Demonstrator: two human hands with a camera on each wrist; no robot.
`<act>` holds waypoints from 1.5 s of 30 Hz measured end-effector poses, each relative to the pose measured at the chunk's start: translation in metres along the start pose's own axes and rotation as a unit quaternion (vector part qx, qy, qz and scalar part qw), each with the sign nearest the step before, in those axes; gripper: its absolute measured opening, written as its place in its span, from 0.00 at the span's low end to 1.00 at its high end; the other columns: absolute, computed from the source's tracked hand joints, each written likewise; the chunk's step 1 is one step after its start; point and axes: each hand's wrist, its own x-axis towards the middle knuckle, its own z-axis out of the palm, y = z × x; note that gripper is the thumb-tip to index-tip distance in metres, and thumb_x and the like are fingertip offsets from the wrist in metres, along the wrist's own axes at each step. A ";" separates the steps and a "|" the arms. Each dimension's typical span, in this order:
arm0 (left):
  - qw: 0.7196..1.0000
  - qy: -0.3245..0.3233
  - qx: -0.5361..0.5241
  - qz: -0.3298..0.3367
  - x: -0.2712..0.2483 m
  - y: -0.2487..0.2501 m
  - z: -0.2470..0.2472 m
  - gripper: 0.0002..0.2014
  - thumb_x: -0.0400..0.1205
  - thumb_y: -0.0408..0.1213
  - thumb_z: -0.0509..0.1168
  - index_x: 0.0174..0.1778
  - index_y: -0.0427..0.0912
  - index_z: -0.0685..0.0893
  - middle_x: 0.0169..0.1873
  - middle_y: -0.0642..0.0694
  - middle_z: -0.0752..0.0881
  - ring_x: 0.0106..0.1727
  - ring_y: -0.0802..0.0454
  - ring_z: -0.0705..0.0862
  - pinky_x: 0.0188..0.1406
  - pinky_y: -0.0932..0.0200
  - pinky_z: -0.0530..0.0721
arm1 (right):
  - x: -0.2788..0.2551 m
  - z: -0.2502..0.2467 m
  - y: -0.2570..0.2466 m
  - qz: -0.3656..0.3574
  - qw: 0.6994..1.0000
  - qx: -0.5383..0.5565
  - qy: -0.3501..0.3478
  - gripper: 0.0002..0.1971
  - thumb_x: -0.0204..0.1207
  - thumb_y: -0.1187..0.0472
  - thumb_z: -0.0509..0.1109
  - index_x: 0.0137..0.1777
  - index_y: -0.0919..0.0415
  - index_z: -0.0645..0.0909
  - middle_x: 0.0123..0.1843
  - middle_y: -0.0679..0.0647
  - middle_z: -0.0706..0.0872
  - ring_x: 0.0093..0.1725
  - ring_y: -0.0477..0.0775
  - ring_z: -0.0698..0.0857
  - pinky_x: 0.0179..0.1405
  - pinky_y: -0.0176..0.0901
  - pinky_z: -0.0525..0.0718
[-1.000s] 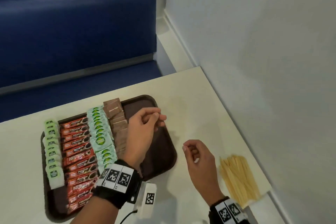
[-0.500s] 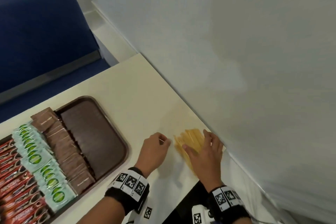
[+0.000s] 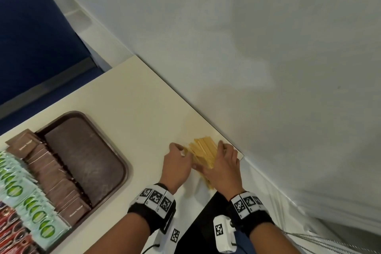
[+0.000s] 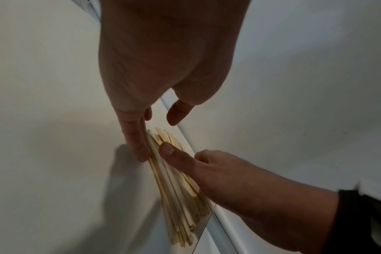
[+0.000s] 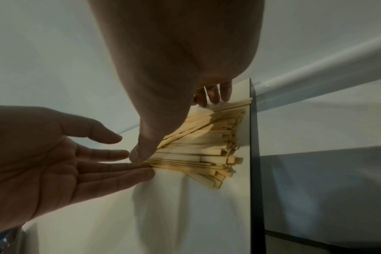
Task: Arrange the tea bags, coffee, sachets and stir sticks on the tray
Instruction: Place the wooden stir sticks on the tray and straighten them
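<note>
A loose pile of pale wooden stir sticks (image 3: 203, 153) (image 4: 180, 189) (image 5: 202, 146) lies on the cream table near its right front corner, by the wall. My left hand (image 3: 179, 159) (image 4: 137, 137) (image 5: 76, 163) has straight fingers pressed against the pile's left edge. Over the pile arches my right hand (image 3: 222, 163) (image 5: 168, 116) (image 4: 207, 166), thumb on the left side, fingers curved down over the right side. The brown tray (image 3: 125, 171) at the left holds rows of brown sachets (image 3: 51, 175), green tea bags (image 3: 24, 198) and red coffee sticks (image 3: 12, 233).
The tray's right part (image 3: 82, 161) is bare. The table's edge (image 3: 241, 154) runs just right of the sticks, with a white wall (image 3: 268, 68) beyond it. A blue bench (image 3: 31, 37) stands behind the table.
Both hands left the tray area and moved right to the stick pile. My left hand now touches its left edge, and the right hand's fingers have closed in over it.
</note>
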 end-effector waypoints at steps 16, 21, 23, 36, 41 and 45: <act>0.994 0.025 -0.103 -0.034 0.001 0.000 0.004 0.09 0.88 0.35 0.64 0.64 0.43 0.77 0.45 0.39 0.94 0.53 0.37 0.95 0.61 0.35 0.93 | -0.016 0.032 -0.019 -0.085 0.985 -0.123 0.088 0.25 0.83 0.45 0.75 0.70 0.63 0.79 0.63 0.58 0.82 0.59 0.60 0.83 0.55 0.52 0.87; 0.988 0.027 -0.141 -0.050 0.005 -0.004 0.004 0.09 0.88 0.33 0.64 0.63 0.43 0.77 0.45 0.38 0.95 0.53 0.37 0.96 0.62 0.37 0.94 | -0.017 0.042 -0.032 -0.077 0.984 -0.111 0.113 0.10 0.80 0.62 0.70 0.59 0.63 0.82 0.53 0.59 0.83 0.51 0.61 0.84 0.45 0.52 0.88; 0.986 0.027 -0.152 -0.058 0.006 -0.005 0.004 0.09 0.88 0.32 0.64 0.63 0.43 0.78 0.48 0.37 0.94 0.53 0.36 0.96 0.61 0.37 0.94 | -0.019 0.046 -0.036 -0.074 0.987 -0.105 0.100 0.10 0.77 0.65 0.70 0.58 0.62 0.81 0.52 0.59 0.83 0.50 0.60 0.84 0.45 0.52 0.89; 0.979 0.007 -0.190 -0.078 0.011 -0.014 -0.002 0.15 0.86 0.35 0.65 0.68 0.46 0.73 0.60 0.34 0.90 0.58 0.37 0.93 0.63 0.37 0.94 | -0.015 0.047 -0.049 -0.075 0.988 -0.115 0.077 0.18 0.61 0.72 0.83 0.48 0.63 0.81 0.44 0.62 0.83 0.41 0.63 0.85 0.31 0.53 0.87; 0.973 -0.014 -0.214 -0.086 0.010 -0.018 -0.006 0.19 0.86 0.34 0.66 0.72 0.44 0.71 0.60 0.33 0.91 0.61 0.37 0.93 0.56 0.46 0.95 | -0.017 0.044 -0.043 -0.105 0.983 -0.118 0.091 0.13 0.67 0.64 0.78 0.51 0.64 0.82 0.45 0.62 0.84 0.41 0.62 0.86 0.31 0.52 0.87; 0.964 -0.031 -0.245 -0.092 0.008 -0.018 -0.009 0.19 0.87 0.32 0.65 0.73 0.44 0.70 0.58 0.31 0.93 0.53 0.39 0.94 0.51 0.50 0.95 | -0.016 0.046 -0.039 -0.129 0.981 -0.111 0.088 0.16 0.68 0.66 0.80 0.55 0.63 0.82 0.44 0.59 0.84 0.42 0.60 0.86 0.33 0.50 0.88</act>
